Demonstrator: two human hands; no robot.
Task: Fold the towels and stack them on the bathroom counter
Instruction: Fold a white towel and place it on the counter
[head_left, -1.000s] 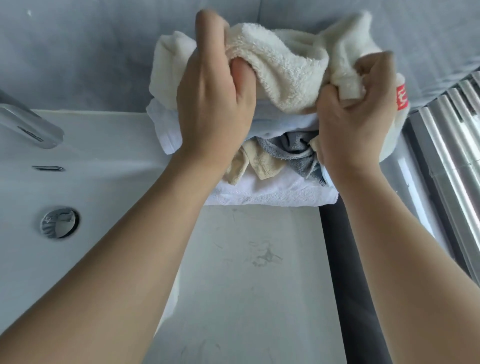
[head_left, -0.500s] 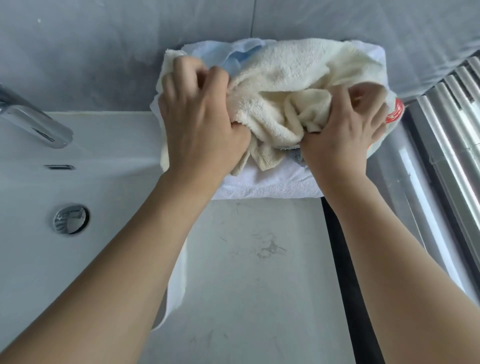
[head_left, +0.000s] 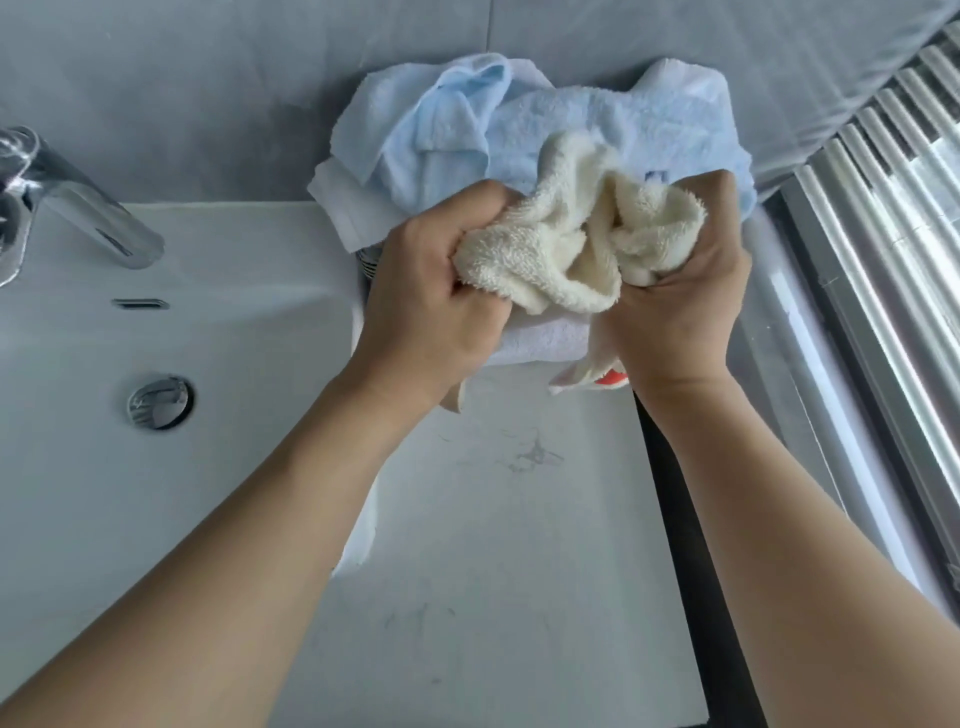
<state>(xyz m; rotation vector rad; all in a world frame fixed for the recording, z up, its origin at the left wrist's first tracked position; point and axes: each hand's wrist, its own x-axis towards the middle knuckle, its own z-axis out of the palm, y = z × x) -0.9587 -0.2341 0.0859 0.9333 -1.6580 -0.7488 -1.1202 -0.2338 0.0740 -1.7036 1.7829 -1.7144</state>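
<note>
A cream terry towel (head_left: 566, 234) is bunched up between both my hands, just in front of the towel pile. My left hand (head_left: 431, 306) grips its left end and my right hand (head_left: 680, 301) grips its right end; a red-marked label (head_left: 608, 378) hangs below my right wrist. Behind it, against the grey wall, lies a crumpled light blue towel (head_left: 561, 119) on top of a white towel (head_left: 353, 208). More white towel (head_left: 540, 340) shows under my hands. The pile rests on the pale counter (head_left: 493, 545).
A white sink basin (head_left: 130, 493) with a chrome drain (head_left: 160, 402) lies to the left, and a chrome tap (head_left: 88, 208) stands at the far left. A dark gap (head_left: 691, 545) and a ribbed metal rack (head_left: 893, 270) run along the right.
Both hands have pulled the cream towel off the top of the pile toward me and bunched it tighter, which uncovered the light blue towel behind.
</note>
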